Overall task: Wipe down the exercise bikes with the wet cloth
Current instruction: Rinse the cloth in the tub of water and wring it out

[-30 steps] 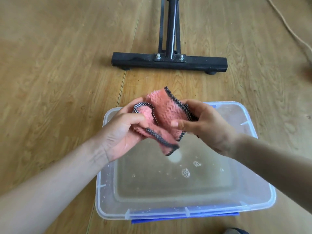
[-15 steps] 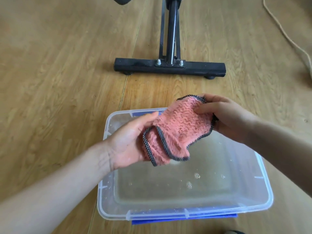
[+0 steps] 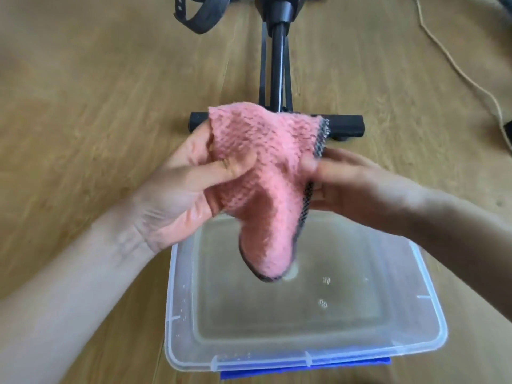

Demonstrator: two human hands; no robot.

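A wet pink cloth (image 3: 257, 173) with a dark mesh edge hangs between my two hands, above a clear plastic tub. My left hand (image 3: 182, 189) pinches its left side, thumb on top of the fabric. My right hand (image 3: 352, 181) grips its right edge by the mesh trim. The cloth's lower corner dangles over the water. Beyond the cloth stands the black exercise bike (image 3: 277, 51): its post rises from a floor crossbar (image 3: 346, 126), and a strapped pedal (image 3: 196, 15) shows at the top.
The clear tub (image 3: 432, 322) holds shallow water with a few bubbles and sits on a blue lid (image 3: 304, 370) on the wooden floor. A pale cord (image 3: 457, 70) snakes across the floor at the right.
Both hands have lifted and spread the cloth wider, so it now covers part of the bike's crossbar. The view has tilted up and more of the bike shows.
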